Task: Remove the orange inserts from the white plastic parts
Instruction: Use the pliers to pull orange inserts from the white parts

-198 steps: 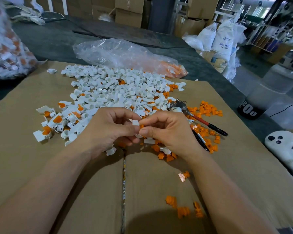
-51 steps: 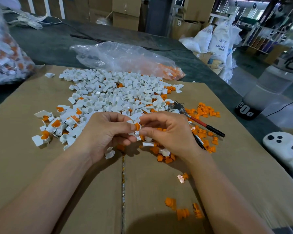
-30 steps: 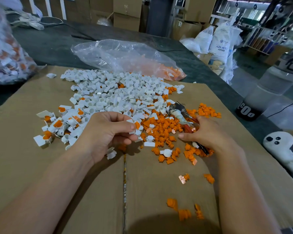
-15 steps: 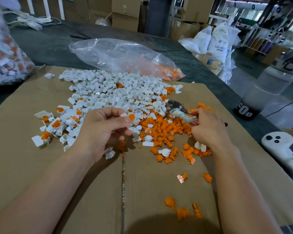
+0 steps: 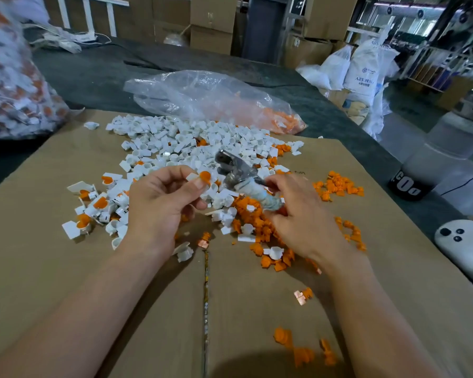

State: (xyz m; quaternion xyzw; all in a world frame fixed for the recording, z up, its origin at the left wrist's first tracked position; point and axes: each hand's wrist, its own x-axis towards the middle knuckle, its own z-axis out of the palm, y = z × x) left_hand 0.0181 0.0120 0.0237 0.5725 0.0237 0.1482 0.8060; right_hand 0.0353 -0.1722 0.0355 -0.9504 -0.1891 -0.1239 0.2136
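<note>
Over the cardboard: one pair of pliers, plus way too many white parts and orange inserts to count. Two bags at its far edge.

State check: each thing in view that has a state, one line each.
left hand: pinches a white part, raised above the pile
white part: orange insert in place
right hand: grips the pliers by the handles
pliers: lifted off the cardboard; jaws unclear
clear bag: lying slack, orange pieces inside
</note>
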